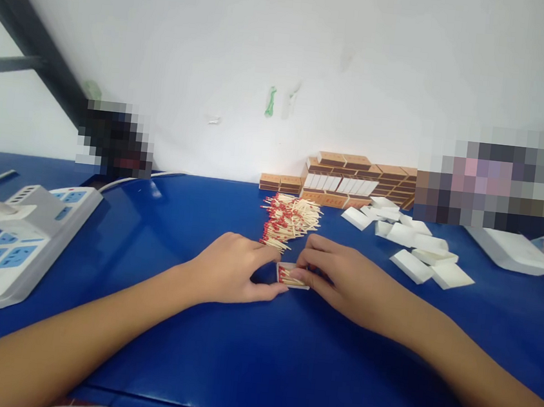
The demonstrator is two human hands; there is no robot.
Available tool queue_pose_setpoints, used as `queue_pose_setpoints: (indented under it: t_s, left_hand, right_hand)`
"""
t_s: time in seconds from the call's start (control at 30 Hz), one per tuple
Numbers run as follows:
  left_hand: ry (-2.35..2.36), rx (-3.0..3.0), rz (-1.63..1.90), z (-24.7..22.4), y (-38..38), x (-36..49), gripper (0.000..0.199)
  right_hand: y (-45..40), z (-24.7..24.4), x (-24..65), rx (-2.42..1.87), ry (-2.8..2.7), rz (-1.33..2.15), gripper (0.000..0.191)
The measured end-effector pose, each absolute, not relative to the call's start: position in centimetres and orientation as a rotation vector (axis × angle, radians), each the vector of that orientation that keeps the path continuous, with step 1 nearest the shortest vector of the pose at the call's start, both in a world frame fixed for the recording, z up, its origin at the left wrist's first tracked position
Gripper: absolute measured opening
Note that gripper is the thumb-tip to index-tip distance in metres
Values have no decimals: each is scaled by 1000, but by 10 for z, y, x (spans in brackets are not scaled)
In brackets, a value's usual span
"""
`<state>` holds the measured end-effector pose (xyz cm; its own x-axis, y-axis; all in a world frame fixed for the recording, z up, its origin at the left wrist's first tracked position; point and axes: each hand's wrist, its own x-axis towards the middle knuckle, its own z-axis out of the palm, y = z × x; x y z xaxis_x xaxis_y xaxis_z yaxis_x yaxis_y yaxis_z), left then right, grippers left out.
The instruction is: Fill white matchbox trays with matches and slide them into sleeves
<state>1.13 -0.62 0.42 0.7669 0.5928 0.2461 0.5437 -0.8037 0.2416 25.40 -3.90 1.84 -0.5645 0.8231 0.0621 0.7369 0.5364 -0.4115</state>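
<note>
A small white matchbox tray [299, 287] lies on the blue table between my hands, with red-headed matches [286, 275] in it. My left hand [233, 267] is closed on the tray's left end, thumb at the near edge and forefinger at the far edge. Over the right half, my right hand [342, 275] has its fingers curled and its thumb down on the matches. Its fingers hide part of the tray and the ends of the sticks. Just beyond sits a loose heap of matches [297, 219].
Several empty white trays [411, 265] are scattered to the right. Matchboxes [351, 186] stand stacked against the wall, beside a white box-like object [514, 251]. At the left is a white power strip [27, 262] with a plugged-in adapter and cable.
</note>
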Motion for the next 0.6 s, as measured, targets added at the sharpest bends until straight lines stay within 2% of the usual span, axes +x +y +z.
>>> queue_pose_setpoints:
  t_s: [0.1,0.4,0.6]
  left_hand:
    - [918,2792,450,4,-7,12,32]
    - [925,2799,442,3,-7,12,34]
    - [910,2802,445,3,-7,12,34]
  right_hand:
    - [-38,16,254,-1299,-2521,495,30]
    - [-41,17,255,-1329,-2556,474,30]
    - [-41,17,256,-1294,-2538,546,21]
